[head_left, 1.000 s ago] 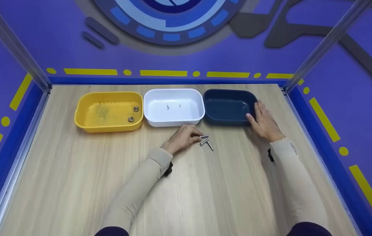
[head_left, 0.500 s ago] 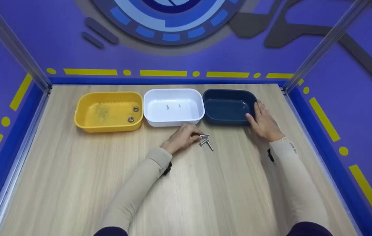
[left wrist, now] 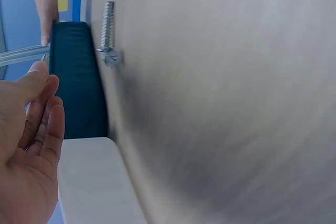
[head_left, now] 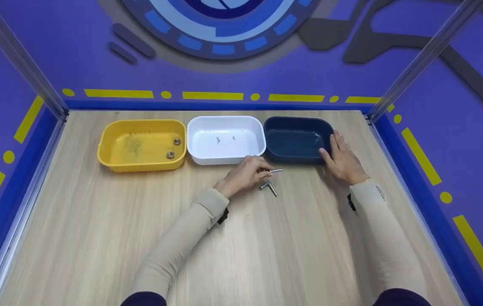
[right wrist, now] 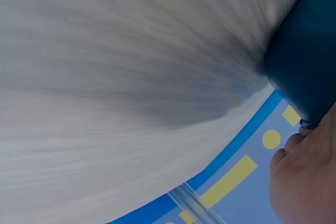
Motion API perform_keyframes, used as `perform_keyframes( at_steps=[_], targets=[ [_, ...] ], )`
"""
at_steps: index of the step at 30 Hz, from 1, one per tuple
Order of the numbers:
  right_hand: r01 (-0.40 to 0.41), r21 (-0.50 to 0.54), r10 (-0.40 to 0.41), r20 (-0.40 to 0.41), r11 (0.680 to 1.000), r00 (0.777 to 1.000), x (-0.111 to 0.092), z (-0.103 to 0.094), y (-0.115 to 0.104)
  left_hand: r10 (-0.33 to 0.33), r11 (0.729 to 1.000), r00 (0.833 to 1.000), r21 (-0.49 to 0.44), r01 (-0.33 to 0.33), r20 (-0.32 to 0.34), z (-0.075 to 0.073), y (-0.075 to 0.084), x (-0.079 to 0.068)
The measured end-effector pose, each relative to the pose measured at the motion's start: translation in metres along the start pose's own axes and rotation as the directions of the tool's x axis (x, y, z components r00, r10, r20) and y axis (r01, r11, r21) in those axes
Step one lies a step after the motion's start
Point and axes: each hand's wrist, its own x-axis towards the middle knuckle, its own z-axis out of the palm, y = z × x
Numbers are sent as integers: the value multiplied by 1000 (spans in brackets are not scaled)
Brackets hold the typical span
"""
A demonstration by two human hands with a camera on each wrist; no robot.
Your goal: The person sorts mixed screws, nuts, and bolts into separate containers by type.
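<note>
Pinching a metal bolt (head_left: 276,170) with my left hand (head_left: 245,175), thumb and fingertips closed on one end, just in front of the gap between the white tray (head_left: 220,161) and the dark blue tray (head_left: 294,160). My right hand (head_left: 344,163) is resting on the dark blue tray's right side, fingers extended. Two loose bolts (head_left: 272,189) are lying together on the wood-grain table (head_left: 288,238), near my left hand. Two nuts (head_left: 177,142) are sitting in the yellow tray (head_left: 139,167), right end.

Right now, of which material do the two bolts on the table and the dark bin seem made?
The two bolts look like shiny metal, perhaps steel: silvery, glinting threads. The dark bin seems semi-gloss plastic: rounded corners, soft reflections.
</note>
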Motion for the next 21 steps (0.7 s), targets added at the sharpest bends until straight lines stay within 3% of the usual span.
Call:
perform_keyframes(
  at_steps=[11,21],
  targets=[
    [-8,-27,8,9,1000,1000,-3,-1,-2,66,997,998,31,-65,-19,-10,8,25],
    [10,-33,-11,-13,999,1000,-1,0,-2,8,1000,1000,17,-7,-19,-21,14,52]
  ],
)
